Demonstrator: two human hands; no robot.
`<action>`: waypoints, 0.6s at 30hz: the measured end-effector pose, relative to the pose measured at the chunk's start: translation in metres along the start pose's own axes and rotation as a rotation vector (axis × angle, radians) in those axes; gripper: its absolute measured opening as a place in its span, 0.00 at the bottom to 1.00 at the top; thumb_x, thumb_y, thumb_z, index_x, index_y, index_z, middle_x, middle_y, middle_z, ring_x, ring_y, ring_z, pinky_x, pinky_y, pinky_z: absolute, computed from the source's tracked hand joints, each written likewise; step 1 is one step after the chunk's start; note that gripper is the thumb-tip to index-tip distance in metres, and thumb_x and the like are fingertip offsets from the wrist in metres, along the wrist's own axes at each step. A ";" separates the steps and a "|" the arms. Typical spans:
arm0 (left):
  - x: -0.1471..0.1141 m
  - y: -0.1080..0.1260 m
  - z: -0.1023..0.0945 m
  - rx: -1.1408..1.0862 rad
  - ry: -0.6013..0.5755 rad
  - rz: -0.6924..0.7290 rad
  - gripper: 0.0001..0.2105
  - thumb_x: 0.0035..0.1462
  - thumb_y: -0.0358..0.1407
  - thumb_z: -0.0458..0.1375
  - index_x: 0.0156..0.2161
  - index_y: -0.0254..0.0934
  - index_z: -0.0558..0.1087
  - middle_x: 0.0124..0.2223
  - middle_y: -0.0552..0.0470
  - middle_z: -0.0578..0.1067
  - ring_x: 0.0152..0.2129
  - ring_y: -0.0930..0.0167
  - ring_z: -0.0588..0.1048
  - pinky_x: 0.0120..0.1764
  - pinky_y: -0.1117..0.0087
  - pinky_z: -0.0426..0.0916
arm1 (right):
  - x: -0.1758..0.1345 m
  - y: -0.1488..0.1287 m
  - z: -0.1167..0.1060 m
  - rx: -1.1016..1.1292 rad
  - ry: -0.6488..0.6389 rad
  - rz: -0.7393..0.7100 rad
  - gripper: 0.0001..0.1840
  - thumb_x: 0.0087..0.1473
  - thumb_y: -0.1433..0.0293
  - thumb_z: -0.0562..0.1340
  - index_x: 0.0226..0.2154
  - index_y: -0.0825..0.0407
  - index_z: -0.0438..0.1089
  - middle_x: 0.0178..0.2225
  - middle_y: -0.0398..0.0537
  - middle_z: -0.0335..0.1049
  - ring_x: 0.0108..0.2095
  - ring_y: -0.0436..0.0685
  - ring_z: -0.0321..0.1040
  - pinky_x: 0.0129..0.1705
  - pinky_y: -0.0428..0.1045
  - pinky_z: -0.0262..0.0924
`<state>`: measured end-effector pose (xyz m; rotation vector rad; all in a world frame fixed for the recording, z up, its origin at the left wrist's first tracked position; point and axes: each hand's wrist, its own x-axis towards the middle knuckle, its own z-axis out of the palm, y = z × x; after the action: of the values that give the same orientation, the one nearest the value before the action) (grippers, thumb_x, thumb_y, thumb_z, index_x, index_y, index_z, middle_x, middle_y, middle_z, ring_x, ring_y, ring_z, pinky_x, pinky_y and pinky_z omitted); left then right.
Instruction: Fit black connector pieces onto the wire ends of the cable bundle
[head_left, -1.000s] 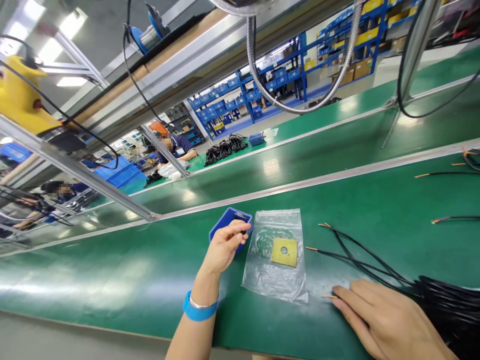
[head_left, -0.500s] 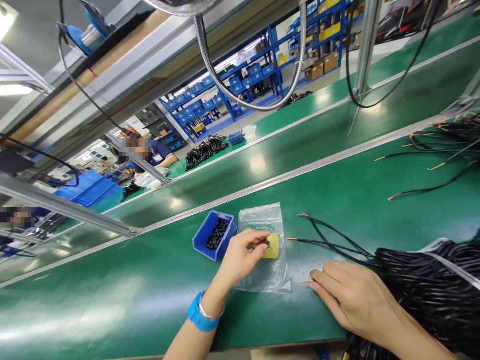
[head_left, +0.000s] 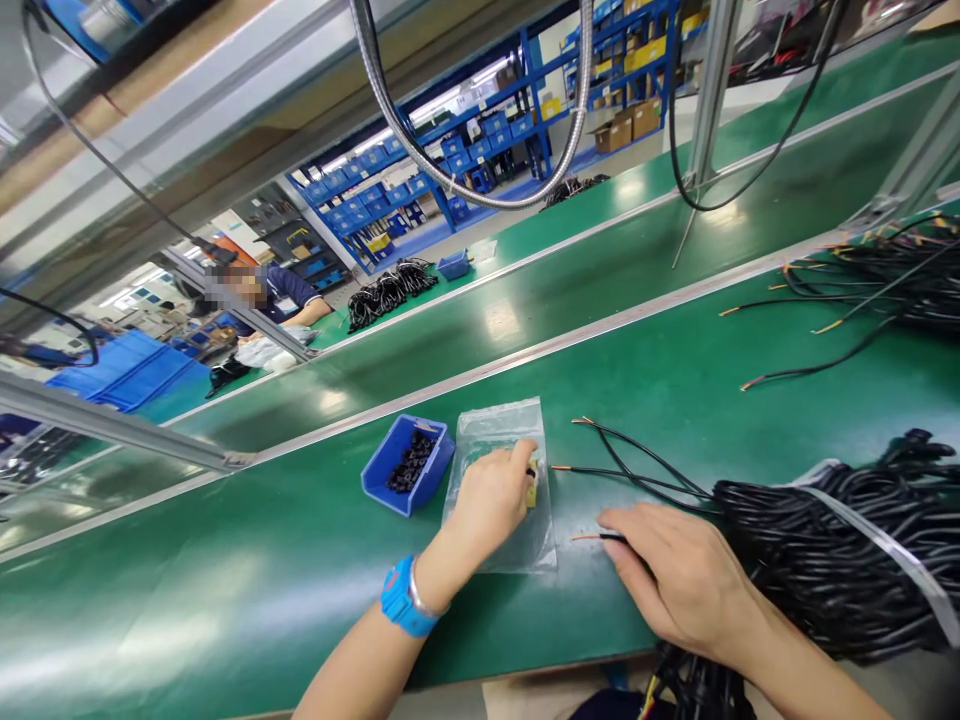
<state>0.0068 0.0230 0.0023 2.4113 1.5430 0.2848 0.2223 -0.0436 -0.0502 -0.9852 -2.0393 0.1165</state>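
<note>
My left hand (head_left: 491, 500) is closed in a pinch over a clear plastic bag (head_left: 495, 415) with a yellow label (head_left: 532, 492). A small black part (head_left: 532, 470) shows at its fingertips; my fingers cover most of it. My right hand (head_left: 679, 575) holds a black cable (head_left: 613, 538) near its end, and a stripped orange-coloured tip points left towards the bag. Left of the bag, a blue bin (head_left: 386, 490) contains many small black parts (head_left: 412, 462). Other black cable ends (head_left: 652, 462) with stripped tips lie just beyond my right hand.
A thick bundle of black cables (head_left: 817, 550), tied with a pale band, lies at the right. More loose cables (head_left: 885, 285) lie behind it. A metal rail (head_left: 450, 385) borders the green table (head_left: 247, 590). Across the line, a person (head_left: 289, 295) sits beside more cables (head_left: 390, 295).
My left hand has turned over, its back now facing up, and covers more of the yellow label. More of the cable end shows from my right hand. The whole view has shifted slightly.
</note>
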 end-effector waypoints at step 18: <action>-0.068 0.056 0.071 -1.797 0.474 -0.551 0.13 0.40 0.36 0.75 0.32 0.36 0.81 0.30 0.52 0.82 0.25 0.74 0.81 0.32 0.78 0.76 | 0.004 0.000 -0.006 0.071 0.082 -0.074 0.10 0.55 0.81 0.61 0.40 0.55 0.72 0.31 0.49 0.75 0.31 0.53 0.69 0.33 0.50 0.62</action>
<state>0.0482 -0.0693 -0.0483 0.5160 1.0257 1.3728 0.2251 -0.0426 -0.0443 -0.8563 -1.9800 0.1064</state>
